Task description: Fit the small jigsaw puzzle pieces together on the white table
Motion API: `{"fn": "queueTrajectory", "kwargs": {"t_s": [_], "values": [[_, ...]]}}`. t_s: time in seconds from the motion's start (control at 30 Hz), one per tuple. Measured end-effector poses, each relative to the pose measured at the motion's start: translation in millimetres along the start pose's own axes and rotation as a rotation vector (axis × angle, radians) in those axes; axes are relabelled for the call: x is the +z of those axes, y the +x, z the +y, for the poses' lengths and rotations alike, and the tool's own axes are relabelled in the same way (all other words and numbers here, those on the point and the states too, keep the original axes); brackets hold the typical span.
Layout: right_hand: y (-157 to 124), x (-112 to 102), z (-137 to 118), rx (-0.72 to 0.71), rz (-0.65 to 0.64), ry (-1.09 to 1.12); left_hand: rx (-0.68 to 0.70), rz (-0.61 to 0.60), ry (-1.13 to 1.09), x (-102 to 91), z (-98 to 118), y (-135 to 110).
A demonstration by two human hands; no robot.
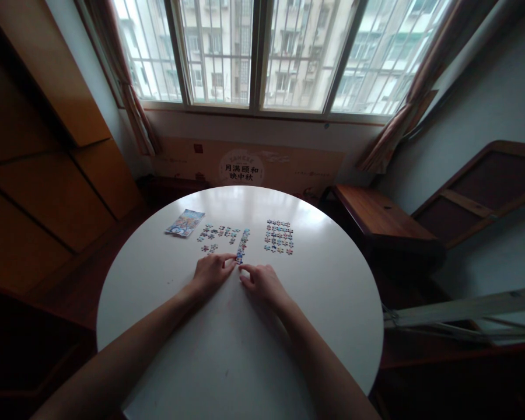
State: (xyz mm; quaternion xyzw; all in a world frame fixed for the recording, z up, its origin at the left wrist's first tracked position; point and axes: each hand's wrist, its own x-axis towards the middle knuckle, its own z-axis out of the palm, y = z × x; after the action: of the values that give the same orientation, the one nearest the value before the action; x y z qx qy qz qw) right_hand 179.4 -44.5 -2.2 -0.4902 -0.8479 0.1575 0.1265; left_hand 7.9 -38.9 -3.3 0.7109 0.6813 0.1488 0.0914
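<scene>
A narrow strip of joined jigsaw puzzle pieces (243, 244) runs away from me on the round white table (192, 350). My left hand (213, 270) is at the strip's near left side, its index finger and thumb closed against the lower edge. Just to the right, my right hand (262, 282) has its fingers curled and its fingertips at the strip's bottom end, around a small piece that is mostly hidden. Loose puzzle pieces (230, 232) lie left of the strip. To its right, more pieces (279, 238) are laid out in rows.
A printed picture sheet (185, 223) lies at the table's far left. Beyond the table are a banner with writing (284, 166) and a barred window (295, 55). A wooden bench (371, 210) stands at right, wooden cabinets (48, 204) at left.
</scene>
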Motion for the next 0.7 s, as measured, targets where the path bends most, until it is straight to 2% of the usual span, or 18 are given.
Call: {"fn": "queueTrajectory", "kwargs": {"t_s": [0.7], "values": [[-0.2, 4.5, -4.0, 0.029, -0.002, -0.088, 0.025, -0.002, -0.001, 1.7, -3.2, 0.5]]}}
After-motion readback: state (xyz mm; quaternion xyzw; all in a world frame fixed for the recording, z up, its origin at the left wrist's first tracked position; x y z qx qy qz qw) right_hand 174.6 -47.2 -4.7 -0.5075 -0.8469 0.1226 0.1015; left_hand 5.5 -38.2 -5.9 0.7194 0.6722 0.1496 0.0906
